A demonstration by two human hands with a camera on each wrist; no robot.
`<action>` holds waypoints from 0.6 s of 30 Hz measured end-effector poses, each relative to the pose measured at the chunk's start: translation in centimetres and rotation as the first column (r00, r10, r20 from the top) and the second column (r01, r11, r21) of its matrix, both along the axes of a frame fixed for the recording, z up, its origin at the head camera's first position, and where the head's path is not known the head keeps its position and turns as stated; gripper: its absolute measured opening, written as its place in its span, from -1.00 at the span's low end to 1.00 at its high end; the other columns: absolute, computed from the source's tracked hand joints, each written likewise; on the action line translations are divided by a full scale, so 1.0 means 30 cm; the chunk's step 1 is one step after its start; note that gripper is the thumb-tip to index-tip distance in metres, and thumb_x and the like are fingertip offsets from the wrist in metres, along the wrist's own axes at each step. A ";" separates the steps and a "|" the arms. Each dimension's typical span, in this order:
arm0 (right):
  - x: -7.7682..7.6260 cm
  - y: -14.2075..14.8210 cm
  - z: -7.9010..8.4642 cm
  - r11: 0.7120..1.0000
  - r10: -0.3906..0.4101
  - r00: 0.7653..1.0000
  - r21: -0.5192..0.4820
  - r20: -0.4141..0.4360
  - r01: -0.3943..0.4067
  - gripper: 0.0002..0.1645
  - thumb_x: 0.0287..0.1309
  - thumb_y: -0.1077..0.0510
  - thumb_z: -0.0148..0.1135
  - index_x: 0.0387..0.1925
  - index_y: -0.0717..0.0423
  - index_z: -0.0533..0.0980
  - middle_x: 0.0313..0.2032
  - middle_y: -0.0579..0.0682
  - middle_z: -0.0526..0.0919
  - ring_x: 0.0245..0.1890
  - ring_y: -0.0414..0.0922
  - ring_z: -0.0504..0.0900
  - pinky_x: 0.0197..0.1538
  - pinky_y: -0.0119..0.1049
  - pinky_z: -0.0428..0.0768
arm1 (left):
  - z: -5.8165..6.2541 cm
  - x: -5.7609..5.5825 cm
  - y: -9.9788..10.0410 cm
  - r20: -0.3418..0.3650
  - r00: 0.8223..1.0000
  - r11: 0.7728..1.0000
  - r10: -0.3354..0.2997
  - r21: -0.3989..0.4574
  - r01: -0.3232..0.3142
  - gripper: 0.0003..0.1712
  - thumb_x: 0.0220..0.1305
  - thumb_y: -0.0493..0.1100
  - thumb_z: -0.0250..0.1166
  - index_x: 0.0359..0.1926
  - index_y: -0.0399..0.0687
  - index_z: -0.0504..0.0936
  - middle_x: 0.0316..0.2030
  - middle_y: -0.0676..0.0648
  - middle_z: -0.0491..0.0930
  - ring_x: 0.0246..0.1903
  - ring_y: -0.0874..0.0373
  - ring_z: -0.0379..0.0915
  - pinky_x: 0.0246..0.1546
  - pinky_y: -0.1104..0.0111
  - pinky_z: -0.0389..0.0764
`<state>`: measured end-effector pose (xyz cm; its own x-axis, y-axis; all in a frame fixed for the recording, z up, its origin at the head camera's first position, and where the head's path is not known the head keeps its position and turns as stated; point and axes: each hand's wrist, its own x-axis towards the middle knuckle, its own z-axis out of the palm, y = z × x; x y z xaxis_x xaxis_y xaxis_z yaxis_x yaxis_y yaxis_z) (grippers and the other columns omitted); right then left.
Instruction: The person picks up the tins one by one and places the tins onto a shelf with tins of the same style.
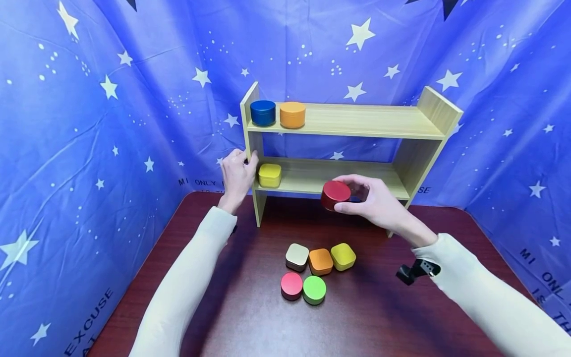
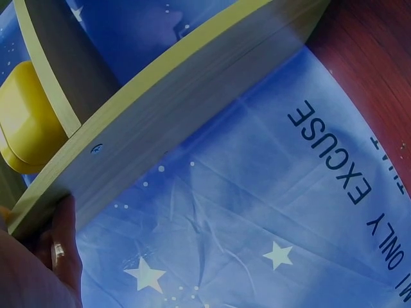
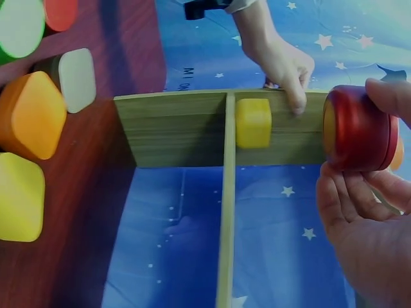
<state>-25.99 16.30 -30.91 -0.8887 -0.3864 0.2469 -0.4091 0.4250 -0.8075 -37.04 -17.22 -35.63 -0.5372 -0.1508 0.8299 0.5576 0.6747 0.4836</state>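
Note:
My right hand (image 1: 379,203) holds a round dark red tin (image 1: 335,195) between thumb and fingers, in front of the lower board of a two-tier wooden shelf (image 1: 361,120). In the right wrist view the red tin (image 3: 359,128) is tilted on its side, apart from the boards. At the shelf's left end my left hand (image 1: 238,173) grips the side panel, its thumb on the inner face; the left wrist view shows fingers against the outer face of the panel (image 2: 141,122). Beside that thumb, a yellow square tin (image 1: 269,176) sits on the lower board.
On the upper board, a blue round tin (image 1: 263,113) and an orange round tin (image 1: 292,115) stand at the left. Nearer on the dark red table (image 1: 250,307) lie white (image 1: 297,257), orange (image 1: 320,261) and yellow (image 1: 343,256) square tins, with red (image 1: 292,286) and green (image 1: 314,290) round ones.

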 end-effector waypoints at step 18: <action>-0.084 -0.030 0.233 0.997 -0.066 0.995 0.044 -0.081 0.070 -0.34 0.22 0.13 0.60 0.34 0.08 0.63 -0.15 -0.30 0.82 -0.14 -0.35 0.74 -0.08 -0.51 0.58 | -0.004 0.000 0.002 0.016 1.000 1.000 0.000 0.003 0.000 -0.59 0.43 -0.18 0.35 -0.52 -0.40 0.74 -0.54 -0.37 0.61 -0.51 -0.29 0.51 -0.44 0.11 0.40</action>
<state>-28.50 15.39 -23.93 -0.8916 -0.3389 0.3003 -0.4398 0.4907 -0.7522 -37.04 -17.16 -35.75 -0.5503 -0.1532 0.8208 0.5501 0.6730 0.4944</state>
